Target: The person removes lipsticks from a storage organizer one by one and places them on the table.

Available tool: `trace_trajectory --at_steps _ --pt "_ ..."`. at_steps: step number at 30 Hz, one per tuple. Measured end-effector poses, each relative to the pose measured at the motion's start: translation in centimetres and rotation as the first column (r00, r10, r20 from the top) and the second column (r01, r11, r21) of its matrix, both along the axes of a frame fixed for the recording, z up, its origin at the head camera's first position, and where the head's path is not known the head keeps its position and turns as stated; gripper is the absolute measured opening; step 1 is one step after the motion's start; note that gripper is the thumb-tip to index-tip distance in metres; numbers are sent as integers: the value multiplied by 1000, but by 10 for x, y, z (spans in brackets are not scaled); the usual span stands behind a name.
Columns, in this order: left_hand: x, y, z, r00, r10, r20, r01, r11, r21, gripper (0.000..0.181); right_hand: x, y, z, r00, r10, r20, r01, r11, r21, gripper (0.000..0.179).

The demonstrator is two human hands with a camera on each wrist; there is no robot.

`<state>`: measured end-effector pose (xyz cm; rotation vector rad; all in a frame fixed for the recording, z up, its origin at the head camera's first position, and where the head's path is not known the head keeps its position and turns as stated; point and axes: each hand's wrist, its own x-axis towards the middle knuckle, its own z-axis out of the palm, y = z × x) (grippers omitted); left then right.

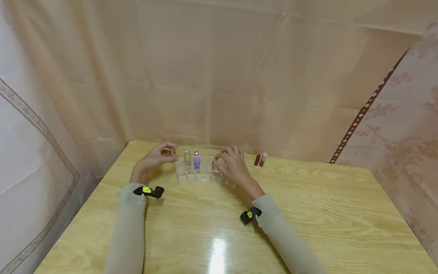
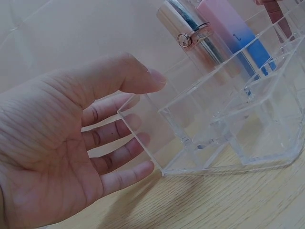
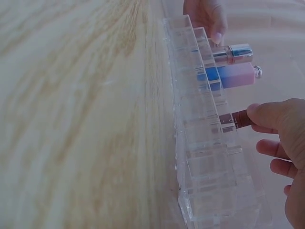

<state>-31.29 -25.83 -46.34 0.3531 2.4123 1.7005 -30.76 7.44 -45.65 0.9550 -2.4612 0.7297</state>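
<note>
Beige curtain (image 1: 212, 76) hangs behind a careful pinch

Just in front of it, a wood-grain table (image 1: 308, 213) carries a clear acrylic organizer (image 1: 203, 176) with small stepped compartments. From where I stand, the right hand (image 1: 232, 163) pinches a brownish-red lip tube (image 3: 242, 119) between thumb and index finger. That tube is near the organizer's middle, behind the front compartments, directly below the fingertips; its long axis runs roughly upright, parallel to its neighbours, and its lower end shows through the clear walls. Whether its base is seated, I can't tell. The right hand is plainly the nearer; the left hand (image 1: 155, 158) is around the organizer's left end wall, thumb and fingers loosely extended, not clenched.

Counting up: 1 organizer; 2 tubes standing in it, a gold-and-silver lipstick (image 1: 187, 158) and a pink-and-blue lipstick (image 1: 196, 160); 1 tube in the pinch; 2 more on the table past the right hand, a dark red tube (image 1: 257, 160) and a pink-capped tube (image 1: 263, 160), side by side. That makes 5.
</note>
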Motion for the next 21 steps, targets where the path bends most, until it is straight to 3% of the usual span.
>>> trace_trajectory --at_steps 5,21 --pt "-1 0 4 1000 6 4 -6 1000 -1 57 -1 0 4 1000 0 -3 0 1000 -11 18" --pt "2 0 2 1000 8 10 -8 1000 -16 56 2 2 6 1000 23 4 -22 999 -34 16"
